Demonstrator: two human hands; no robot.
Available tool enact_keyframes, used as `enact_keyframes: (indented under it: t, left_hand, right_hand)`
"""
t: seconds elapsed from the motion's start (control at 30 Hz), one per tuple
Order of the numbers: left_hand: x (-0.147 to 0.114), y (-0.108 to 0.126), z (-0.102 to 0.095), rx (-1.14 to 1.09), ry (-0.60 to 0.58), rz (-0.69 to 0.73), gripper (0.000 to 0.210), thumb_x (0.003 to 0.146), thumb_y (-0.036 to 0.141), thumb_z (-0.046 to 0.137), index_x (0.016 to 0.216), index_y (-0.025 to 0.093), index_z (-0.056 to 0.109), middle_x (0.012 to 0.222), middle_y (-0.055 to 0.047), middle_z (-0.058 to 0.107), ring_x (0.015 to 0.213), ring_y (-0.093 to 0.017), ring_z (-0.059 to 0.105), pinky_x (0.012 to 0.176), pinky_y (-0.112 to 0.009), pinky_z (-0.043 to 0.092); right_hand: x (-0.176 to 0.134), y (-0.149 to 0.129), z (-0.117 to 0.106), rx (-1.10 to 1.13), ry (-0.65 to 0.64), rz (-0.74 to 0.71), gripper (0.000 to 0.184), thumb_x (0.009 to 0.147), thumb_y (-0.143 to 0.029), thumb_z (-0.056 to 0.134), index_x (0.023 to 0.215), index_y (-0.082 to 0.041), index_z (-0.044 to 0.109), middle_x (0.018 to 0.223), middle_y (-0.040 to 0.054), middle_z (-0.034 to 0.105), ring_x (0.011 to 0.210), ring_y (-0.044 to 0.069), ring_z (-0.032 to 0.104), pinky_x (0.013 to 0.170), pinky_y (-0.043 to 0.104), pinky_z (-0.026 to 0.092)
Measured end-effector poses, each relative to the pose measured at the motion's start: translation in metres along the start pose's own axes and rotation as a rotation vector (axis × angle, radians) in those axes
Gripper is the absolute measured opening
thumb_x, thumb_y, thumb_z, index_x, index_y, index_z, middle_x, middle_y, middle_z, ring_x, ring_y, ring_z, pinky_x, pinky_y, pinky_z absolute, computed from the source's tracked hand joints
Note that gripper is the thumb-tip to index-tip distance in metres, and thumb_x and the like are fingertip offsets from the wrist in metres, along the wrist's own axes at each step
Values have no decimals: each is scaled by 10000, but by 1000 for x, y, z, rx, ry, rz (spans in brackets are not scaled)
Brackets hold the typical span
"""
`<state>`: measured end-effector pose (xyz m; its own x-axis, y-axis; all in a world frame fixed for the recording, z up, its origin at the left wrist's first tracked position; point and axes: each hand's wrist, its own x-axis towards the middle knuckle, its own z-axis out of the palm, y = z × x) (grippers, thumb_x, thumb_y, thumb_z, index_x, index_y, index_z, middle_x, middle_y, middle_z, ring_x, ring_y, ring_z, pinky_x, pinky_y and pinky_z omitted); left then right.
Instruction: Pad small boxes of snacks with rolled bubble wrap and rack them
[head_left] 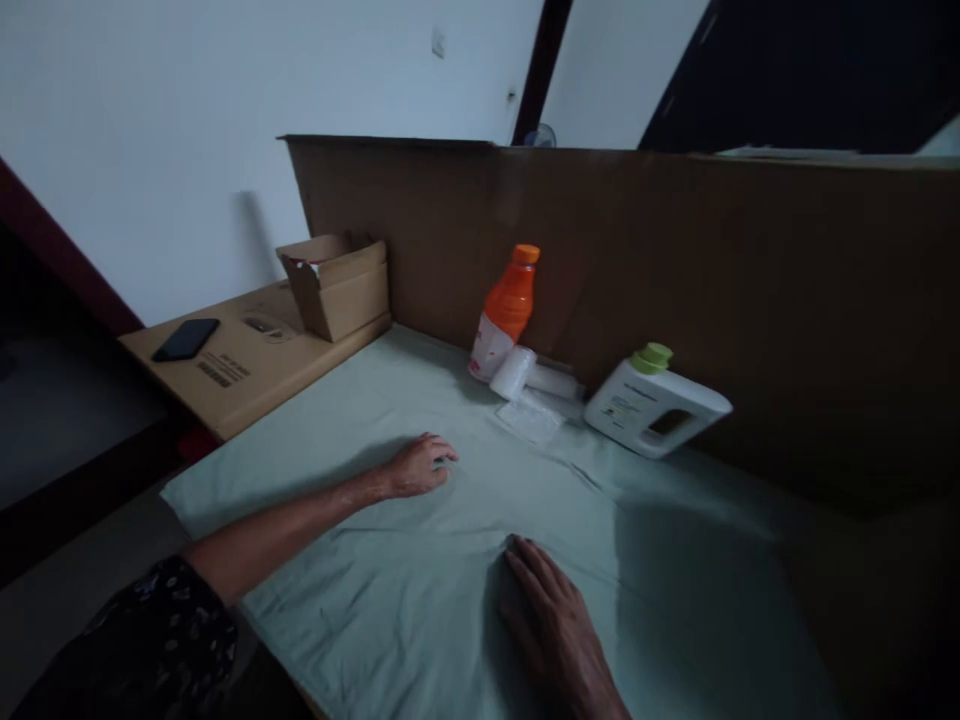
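Head view: we record both bare hands empty over a pale green, wrinkled fabric cloth (450,590) spread across the work surface. The left hand (416,467) appears to rest on it, fingers loosely bent, thumb apart, nothing gripped. The right hand (551,610) lies nearer, palm down, fingers extended and close together; we see nothing held, though its underside is hidden.

We judge the cloth light, soft and limp: the creases near the hands suggest it rucks under slight pressure and offers no stiffness of its own. It should not be fragile. We would take it by the free edge at the left, or pinch a raised fold; a flat palm would only drag it.

Beyond the hands, towards the brown cardboard panel (750,260), we note a leaning orange plastic bottle with a pale label (506,310). Its wall looks smooth and could slip; weight depends on a fill we cannot confirm. We would grasp it around the body, below the cap. Just in front stands a whitish, cylindrical plastic roll (514,374), probably light and easily tipped, best held across its sides. Near it, a clear, crinkled plastic packet (531,420) looks thin and slick; a corner pinch suits it. Rightward, a tilted white plastic jug with a green cap (626,405) appears stiff; its moulded handle is the obvious hold.
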<state>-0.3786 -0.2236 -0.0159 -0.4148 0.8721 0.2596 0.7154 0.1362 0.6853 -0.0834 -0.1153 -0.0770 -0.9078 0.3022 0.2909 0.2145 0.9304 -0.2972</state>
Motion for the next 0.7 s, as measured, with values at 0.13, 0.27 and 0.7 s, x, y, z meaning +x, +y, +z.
enact_keyframes:
  t: [0.13, 0.27, 0.7]
  left_hand:
    - [34, -25, -96, 144, 346, -83, 328, 690, 131, 665, 1005, 182, 740, 1336, -129, 636, 1373, -374, 465, 1199, -575, 288]
    - [78, -47, -205, 276, 728, -160, 601, 756, 170, 724, 1341, 175, 585, 1662, -40, 258, 1557, -386, 22, 1266, -573, -4]
    - [115, -94, -272, 362, 780, -282, 222, 819, 90, 632, 1016, 3, 688, 1536, -164, 442, 1462, -363, 270, 1249, -514, 167]
  right_hand:
    - [48, -14, 14, 15, -13, -110, 458, 939, -343, 533, 1362, -215, 654, 1452, 129, 593, 1334, 338, 569, 1030, 535, 538]
    - [60, -13, 19, -21, 18, -143, 441, 952, -329, 510, 1358, -237, 656, 1448, 116, 599, 1319, 333, 584, 996, 529, 560]
    - [60, -10, 14, -45, -34, -115, 437, 969, -375, 495, 1342, -233, 673, 1446, 112, 600, 1326, 327, 578, 1022, 516, 540]
